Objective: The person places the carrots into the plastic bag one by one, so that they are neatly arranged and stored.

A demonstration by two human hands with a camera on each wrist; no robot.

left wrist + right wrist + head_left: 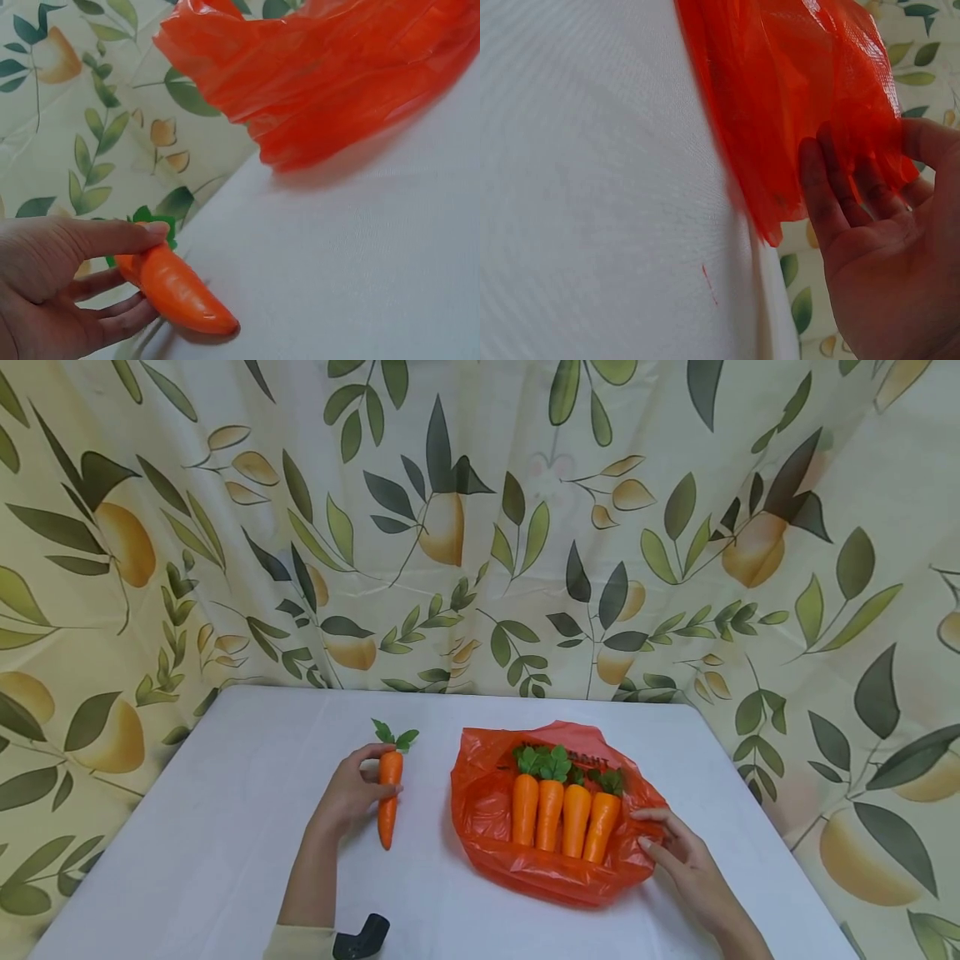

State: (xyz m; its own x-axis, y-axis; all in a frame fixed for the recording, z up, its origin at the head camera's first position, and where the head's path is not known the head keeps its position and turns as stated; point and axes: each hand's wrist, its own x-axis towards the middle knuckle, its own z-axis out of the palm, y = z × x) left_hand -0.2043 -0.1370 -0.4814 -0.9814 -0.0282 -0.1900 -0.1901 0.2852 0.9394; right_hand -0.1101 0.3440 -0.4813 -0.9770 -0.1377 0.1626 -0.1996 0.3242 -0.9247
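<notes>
At the bottom edge of the head view, left of centre, a pale sleeve cuff [298, 941] and a small black device [362, 937] on the wrist sit closest to the camera, over the white table [202, 852]. Up from there, left of the frame's middle, the left hand [349, 793] grasps a single orange carrot [388, 797], thumb across its upper part and fingers curled behind it; the left wrist view shows the carrot's pointed tip resting on the table while its green leaves [395, 736] point toward the far edge. At the lower right, the right hand [678, 856] lies with fingers nearly straight, their tips on the right rim of the orange plastic bag [487, 802]; in the right wrist view the thumb is on one side of the thin film and the fingers show through it from the other, so the hand lightly holds the bag's edge. Inside the bag, at centre frame, four carrots [562, 814] lie side by side, touching, leaves toward the back. Beyond the table's far edge hangs a curtain [480, 527] printed with leaves and yellow fruit, filling the upper frame.
</notes>
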